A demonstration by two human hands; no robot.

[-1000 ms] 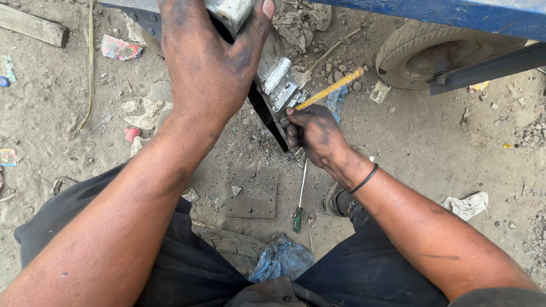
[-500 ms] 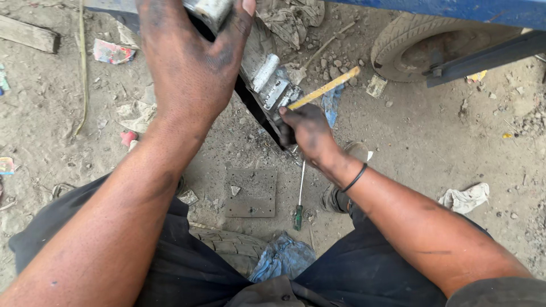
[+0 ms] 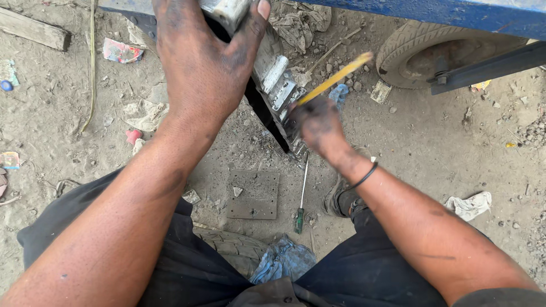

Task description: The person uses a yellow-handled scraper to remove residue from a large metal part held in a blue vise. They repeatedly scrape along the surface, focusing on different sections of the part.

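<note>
My left hand [image 3: 207, 62] grips the upper end of a long grimy metal part [image 3: 273, 85] with silver ribbed blocks on it, which slants down toward the ground. My right hand [image 3: 318, 122] holds a thin tool with a yellow handle [image 3: 335, 77] and presses its tip against the lower part of the metal piece. A dark band circles my right wrist. Both hands are smeared with black grease.
On the dirt lie a flat square metal plate [image 3: 254, 193] and a green-handled screwdriver [image 3: 301, 196]. A tyre [image 3: 443, 54] and a blue vehicle frame [image 3: 455, 11] stand at the upper right. Rags [image 3: 469, 203], a wooden plank [image 3: 34, 31] and scraps are scattered about.
My right hand has shifted slightly along the metal part and the yellow handle now tilts higher. My left hand keeps its grip.
</note>
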